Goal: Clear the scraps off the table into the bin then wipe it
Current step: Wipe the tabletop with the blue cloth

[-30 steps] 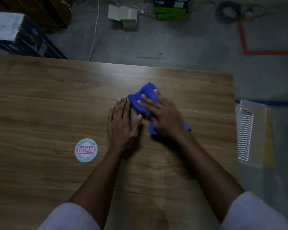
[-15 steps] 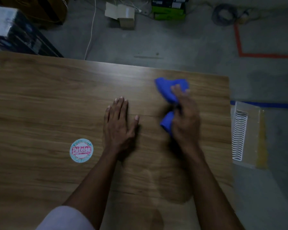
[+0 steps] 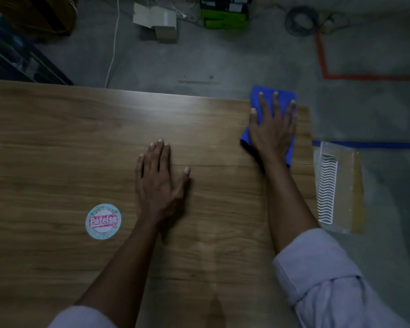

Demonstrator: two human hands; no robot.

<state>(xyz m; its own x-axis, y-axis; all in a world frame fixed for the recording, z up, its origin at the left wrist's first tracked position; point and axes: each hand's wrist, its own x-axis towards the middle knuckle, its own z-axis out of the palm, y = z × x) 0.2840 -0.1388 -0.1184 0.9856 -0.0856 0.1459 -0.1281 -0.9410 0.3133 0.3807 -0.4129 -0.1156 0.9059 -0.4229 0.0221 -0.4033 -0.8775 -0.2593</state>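
Presses soft, light blue cloth (image 3: pixel 284 97) flat at far right table (image 3: pixel 57 150) corner under spread right hand (image 3: pixel 272 133), rests flat, empty left hand (image 3: pixel 160 183) mid-table; likely bunches easily, so best pinned with whole palm.

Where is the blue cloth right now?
In the head view, the blue cloth lies at the far right corner of the table, pressed flat under the right hand.

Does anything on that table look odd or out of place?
Little: the cloth under the right hand pokes past the table's far edge, and a round sticker sits near the left hand. No spills or damage show.
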